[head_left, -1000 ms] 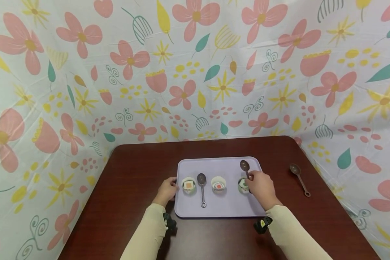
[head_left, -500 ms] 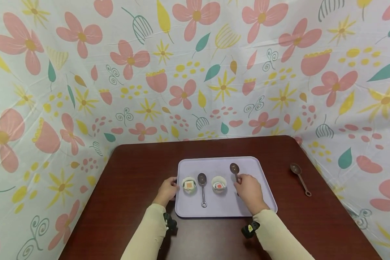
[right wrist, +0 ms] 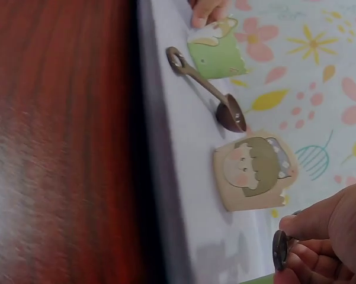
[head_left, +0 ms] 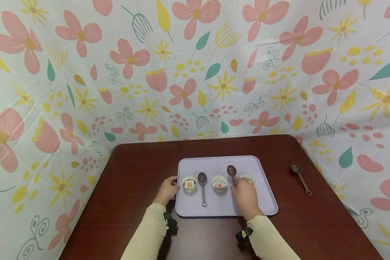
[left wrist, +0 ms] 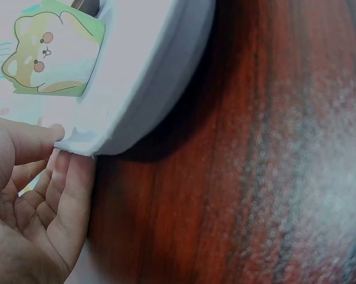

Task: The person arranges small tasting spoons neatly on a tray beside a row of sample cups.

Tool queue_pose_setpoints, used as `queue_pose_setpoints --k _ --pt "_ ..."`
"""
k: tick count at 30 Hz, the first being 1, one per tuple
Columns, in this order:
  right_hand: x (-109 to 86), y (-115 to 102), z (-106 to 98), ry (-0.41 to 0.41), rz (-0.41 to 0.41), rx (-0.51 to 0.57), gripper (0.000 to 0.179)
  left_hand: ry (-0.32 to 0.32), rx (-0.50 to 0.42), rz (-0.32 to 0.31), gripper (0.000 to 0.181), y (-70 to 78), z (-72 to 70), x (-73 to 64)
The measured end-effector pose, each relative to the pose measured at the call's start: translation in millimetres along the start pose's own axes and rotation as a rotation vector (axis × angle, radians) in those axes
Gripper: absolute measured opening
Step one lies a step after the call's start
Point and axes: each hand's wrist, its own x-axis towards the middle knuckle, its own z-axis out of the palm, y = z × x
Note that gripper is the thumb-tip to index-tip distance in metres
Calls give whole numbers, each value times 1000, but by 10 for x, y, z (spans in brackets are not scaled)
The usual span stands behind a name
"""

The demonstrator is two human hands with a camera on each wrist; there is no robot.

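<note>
My right hand [head_left: 246, 198] pinches a brown spoon [head_left: 232, 170] by its handle, over the lilac tray [head_left: 264, 196]. The spoon's bowl points away, between the middle and right cups. In the right wrist view the handle's ring end [right wrist: 279, 249] sticks out from the fingers. My left hand [head_left: 166, 189] grips the tray's left edge, thumb on top and fingers beneath in the left wrist view. Close to it stands the green dog-print cup [left wrist: 62, 56]. The middle cup [right wrist: 252, 174] bears a child's face. My right hand mostly covers the right cup [head_left: 249, 179].
Another spoon [head_left: 202, 178] lies on the tray between the left and middle cups. A third spoon [head_left: 296, 168] rests on the dark wooden table [head_left: 139, 162], right of the tray. Floral cloth [head_left: 182, 54] surrounds the table's back and sides.
My right hand has carried the spoon leftward from beside the right cup, to a spot between the right and middle cups. My left hand stays on the tray edge.
</note>
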Motion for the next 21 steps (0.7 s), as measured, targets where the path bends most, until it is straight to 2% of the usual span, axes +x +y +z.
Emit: queue_pose_setpoints --k 5,14,21 --pt "-57 22 56 11 -14 -5 31 -4 -2 2 41 -12 2 17" --pt "-132 16 126 30 -25 -2 24 -3 -1 13 41 -18 -1 22" --pt "-181 15 199 14 -21 -5 22 1 17 11 41 -39 14 34"
